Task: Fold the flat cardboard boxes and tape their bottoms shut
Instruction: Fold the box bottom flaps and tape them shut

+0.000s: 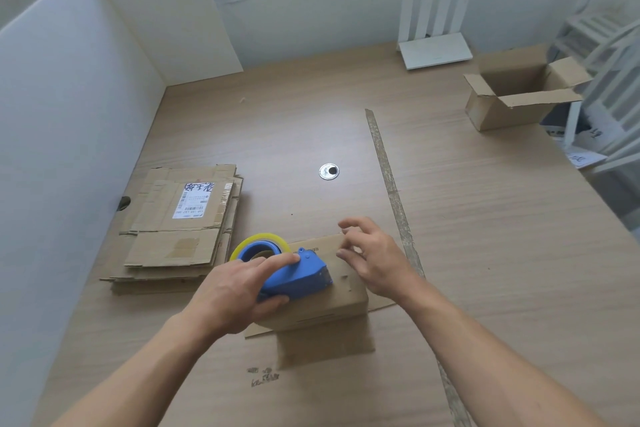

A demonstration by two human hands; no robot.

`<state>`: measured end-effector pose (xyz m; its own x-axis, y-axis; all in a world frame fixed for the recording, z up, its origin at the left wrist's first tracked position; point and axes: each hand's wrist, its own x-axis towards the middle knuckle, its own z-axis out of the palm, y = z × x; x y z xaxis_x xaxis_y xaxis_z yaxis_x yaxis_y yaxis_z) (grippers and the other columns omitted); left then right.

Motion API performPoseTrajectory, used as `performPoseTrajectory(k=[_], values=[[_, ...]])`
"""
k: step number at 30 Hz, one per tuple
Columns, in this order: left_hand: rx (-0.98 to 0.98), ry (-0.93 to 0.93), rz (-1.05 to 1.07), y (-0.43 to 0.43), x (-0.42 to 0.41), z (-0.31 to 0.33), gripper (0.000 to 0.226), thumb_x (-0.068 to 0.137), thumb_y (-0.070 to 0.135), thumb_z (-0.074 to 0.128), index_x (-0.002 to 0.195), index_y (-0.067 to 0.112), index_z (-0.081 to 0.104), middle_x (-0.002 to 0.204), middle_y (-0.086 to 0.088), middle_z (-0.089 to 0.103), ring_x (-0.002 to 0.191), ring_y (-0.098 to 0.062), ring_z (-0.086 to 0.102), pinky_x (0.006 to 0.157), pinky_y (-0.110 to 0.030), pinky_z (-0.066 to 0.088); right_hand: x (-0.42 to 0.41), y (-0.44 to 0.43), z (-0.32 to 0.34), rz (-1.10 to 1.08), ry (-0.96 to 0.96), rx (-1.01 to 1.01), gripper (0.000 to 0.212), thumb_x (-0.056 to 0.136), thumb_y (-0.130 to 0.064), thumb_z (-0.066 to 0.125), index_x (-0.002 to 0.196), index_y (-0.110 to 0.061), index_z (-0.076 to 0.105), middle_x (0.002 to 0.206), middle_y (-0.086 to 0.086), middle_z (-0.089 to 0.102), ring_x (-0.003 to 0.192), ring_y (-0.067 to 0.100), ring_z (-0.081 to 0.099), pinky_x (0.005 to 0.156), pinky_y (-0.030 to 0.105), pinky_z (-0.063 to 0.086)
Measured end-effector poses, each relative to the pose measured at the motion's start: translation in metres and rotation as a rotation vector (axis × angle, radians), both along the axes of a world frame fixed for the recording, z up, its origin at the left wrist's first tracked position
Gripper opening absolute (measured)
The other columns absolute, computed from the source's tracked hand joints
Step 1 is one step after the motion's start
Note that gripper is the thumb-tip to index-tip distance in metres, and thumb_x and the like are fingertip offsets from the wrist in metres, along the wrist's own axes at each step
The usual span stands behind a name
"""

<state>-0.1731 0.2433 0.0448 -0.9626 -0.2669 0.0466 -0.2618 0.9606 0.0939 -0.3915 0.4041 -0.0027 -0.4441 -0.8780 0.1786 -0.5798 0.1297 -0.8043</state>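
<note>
A small folded cardboard box (341, 302) lies bottom-up on the desk in front of me, its flaps spread on the tabletop. My left hand (232, 291) grips a blue tape dispenser (294, 274) with a yellowish tape roll, resting on top of the box. My right hand (372, 258) hovers over the box's right end, fingers apart and curled, touching or nearly touching the cardboard. A stack of flat cardboard boxes (176, 229) with a white shipping label lies to the left.
An open, set-up box (519, 97) stands at the far right near the desk's edge. A white router (434, 48) sits at the back. A strip of worn tape (391, 184) runs down the desk. A metal cable grommet (329, 171) is mid-desk. White partitions (69, 114) wall the left.
</note>
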Motion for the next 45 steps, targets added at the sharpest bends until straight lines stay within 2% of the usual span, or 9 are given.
performPoseTrajectory(k=[3, 5, 7, 10, 17, 22, 28, 37, 45], values=[[-0.002, 0.006, -0.015, 0.001, 0.002, 0.0, 0.06, 0.079, 0.061, 0.051, 0.135, 0.046, 0.038, 0.099, 0.018, 0.069, 0.06, -0.012, 0.059, 0.049, -0.027, 0.05, -0.014, 0.023, -0.004, -0.093, -0.065, 0.002, 0.013, 0.089, -0.016, 0.071, 0.077, -0.02, 0.067, 0.119, -0.008, 0.053, 0.108, 0.009, 0.058, 0.087, 0.027, 0.049], [-0.014, 0.008, -0.028, 0.002, 0.0, 0.001, 0.067, 0.076, 0.055, 0.069, 0.135, 0.044, 0.04, 0.099, 0.017, 0.069, 0.06, -0.012, 0.059, 0.049, -0.026, 0.049, -0.017, 0.037, -0.007, -0.115, -0.158, 0.042, 0.018, 0.087, -0.022, 0.071, 0.073, -0.03, 0.065, 0.115, -0.011, 0.055, 0.11, 0.01, 0.06, 0.088, 0.036, 0.053], [-0.009, 0.002, -0.03, 0.004, -0.001, 0.0, 0.077, 0.07, 0.048, 0.083, 0.134, 0.043, 0.041, 0.099, 0.016, 0.07, 0.06, -0.013, 0.059, 0.049, -0.025, 0.048, -0.013, 0.041, -0.005, -0.157, -0.353, 0.016, 0.017, 0.089, -0.017, 0.069, 0.072, -0.017, 0.068, 0.109, -0.007, 0.056, 0.11, 0.014, 0.062, 0.079, 0.039, 0.06], [0.021, -0.021, -0.027, 0.004, -0.001, 0.001, 0.078, 0.072, 0.047, 0.082, 0.136, 0.045, 0.038, 0.101, 0.015, 0.069, 0.063, -0.014, 0.061, 0.05, -0.027, 0.049, -0.017, 0.046, 0.005, -0.285, -0.587, -0.078, 0.023, 0.093, -0.003, 0.062, 0.071, 0.003, 0.06, 0.11, 0.007, 0.054, 0.106, 0.017, 0.067, 0.072, 0.039, 0.061], [0.076, -0.063, -0.012, 0.005, -0.005, 0.005, 0.071, 0.078, 0.048, 0.075, 0.133, 0.052, 0.031, 0.106, 0.016, 0.067, 0.071, -0.019, 0.062, 0.057, -0.029, 0.046, -0.016, 0.051, 0.013, -0.342, -0.919, -0.008, 0.019, 0.091, -0.006, 0.066, 0.078, -0.011, 0.054, 0.11, 0.009, 0.064, 0.087, 0.026, 0.074, 0.062, 0.03, 0.048], [0.012, -0.035, -0.003, 0.008, -0.005, 0.006, 0.078, 0.067, 0.045, 0.086, 0.131, 0.045, 0.041, 0.086, 0.017, 0.065, 0.056, -0.014, 0.056, 0.047, -0.022, 0.037, -0.006, 0.051, 0.011, -0.46, -0.991, 0.0, 0.022, 0.091, -0.009, 0.067, 0.079, -0.016, 0.05, 0.085, 0.009, 0.072, 0.071, 0.016, 0.065, 0.051, 0.023, 0.031], [0.057, -0.058, 0.006, 0.009, -0.004, 0.005, 0.072, 0.078, 0.047, 0.076, 0.134, 0.051, 0.031, 0.1, 0.015, 0.067, 0.069, -0.018, 0.06, 0.055, -0.028, 0.043, -0.003, 0.047, 0.011, -0.543, -0.963, 0.136, 0.025, 0.091, -0.012, 0.065, 0.075, -0.019, 0.048, 0.08, 0.006, 0.073, 0.065, 0.015, 0.06, 0.048, 0.025, 0.026], [0.176, -0.137, 0.05, 0.006, -0.006, 0.008, 0.066, 0.088, 0.05, 0.064, 0.131, 0.06, 0.014, 0.124, 0.018, 0.06, 0.09, -0.021, 0.06, 0.073, -0.033, 0.046, 0.011, 0.037, 0.006, -0.608, -1.259, 0.11, 0.023, 0.099, -0.016, 0.057, 0.081, -0.019, 0.043, 0.083, 0.005, 0.062, 0.088, 0.028, 0.071, 0.071, 0.04, 0.056], [0.153, -0.11, 0.028, 0.008, -0.005, 0.007, 0.069, 0.085, 0.048, 0.068, 0.132, 0.058, 0.018, 0.113, 0.015, 0.065, 0.081, -0.021, 0.06, 0.064, -0.032, 0.045, 0.007, 0.025, -0.002, -0.664, -1.084, 0.266, 0.016, 0.09, -0.013, 0.058, 0.082, -0.022, 0.047, 0.071, -0.002, 0.063, 0.073, 0.018, 0.067, 0.074, 0.036, 0.04]])
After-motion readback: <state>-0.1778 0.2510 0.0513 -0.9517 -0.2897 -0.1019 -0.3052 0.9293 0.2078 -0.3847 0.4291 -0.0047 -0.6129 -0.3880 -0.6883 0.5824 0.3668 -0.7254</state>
